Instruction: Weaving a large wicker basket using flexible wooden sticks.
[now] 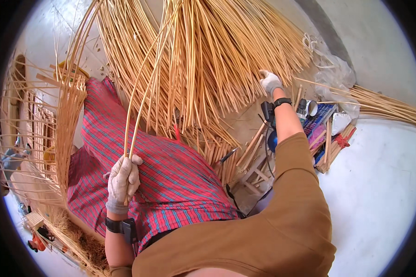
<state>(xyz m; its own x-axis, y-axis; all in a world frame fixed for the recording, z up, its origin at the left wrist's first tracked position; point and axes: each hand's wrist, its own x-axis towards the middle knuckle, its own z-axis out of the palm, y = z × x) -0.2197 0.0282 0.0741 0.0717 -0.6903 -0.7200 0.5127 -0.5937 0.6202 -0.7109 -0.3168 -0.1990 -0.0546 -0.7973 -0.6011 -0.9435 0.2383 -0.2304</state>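
My left hand (123,182), in a whitish work glove, is closed round two long tan wicker rods (133,124). They rise from the fist and curve up past the large pile. My right hand (271,82), gloved too, reaches to the right edge of a broad fan of loose wicker rods (203,60). Its thumb stands apart from the fingers, which are partly hidden, and no rod shows clearly in its grasp. A red checked cloth (152,161) lies over my lap and leg, under the left hand.
At left stands woven wickerwork (69,124) with upright stakes. Right of my right arm are a can (311,108), a blue basket (320,117), wooden sticks and a clear plastic bag (335,74). A second rod bundle (383,105) lies far right. A pointed tool (228,155) rests by short sticks.
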